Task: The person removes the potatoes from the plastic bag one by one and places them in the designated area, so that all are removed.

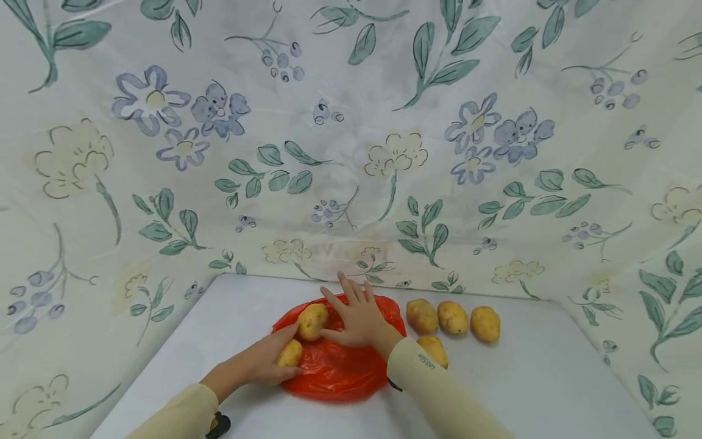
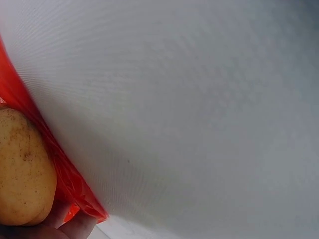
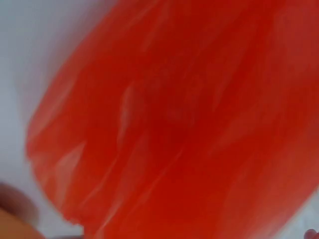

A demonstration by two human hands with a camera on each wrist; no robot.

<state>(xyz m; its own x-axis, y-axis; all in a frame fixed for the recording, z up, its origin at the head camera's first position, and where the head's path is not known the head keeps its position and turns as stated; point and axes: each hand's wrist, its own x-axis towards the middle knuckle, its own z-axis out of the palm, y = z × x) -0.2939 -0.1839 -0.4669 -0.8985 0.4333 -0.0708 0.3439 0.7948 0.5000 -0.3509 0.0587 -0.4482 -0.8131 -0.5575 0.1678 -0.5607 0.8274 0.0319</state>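
Note:
A red plastic bag (image 1: 342, 372) lies spread on the white table. At its left edge, my left hand (image 1: 263, 356) has its thumb and fingers around a yellow potato (image 1: 290, 353). The left wrist view shows a potato (image 2: 25, 169) against the bag's rim (image 2: 65, 174), with fingers (image 2: 79, 226) below it. Another potato (image 1: 312, 322) sits on the bag between my two hands, close to the right thumb. With fingers spread, my right hand (image 1: 359, 320) lies over the bag's back part. Red plastic (image 3: 174, 124) fills most of the right wrist view, blurred.
Right of the bag, three potatoes (image 1: 453, 317) stand in a row, and another potato (image 1: 433, 350) lies nearer, partly behind the right sleeve (image 1: 433, 378). A flower-patterned cloth (image 1: 340, 244) rises behind the white table (image 1: 526, 378) and along its sides.

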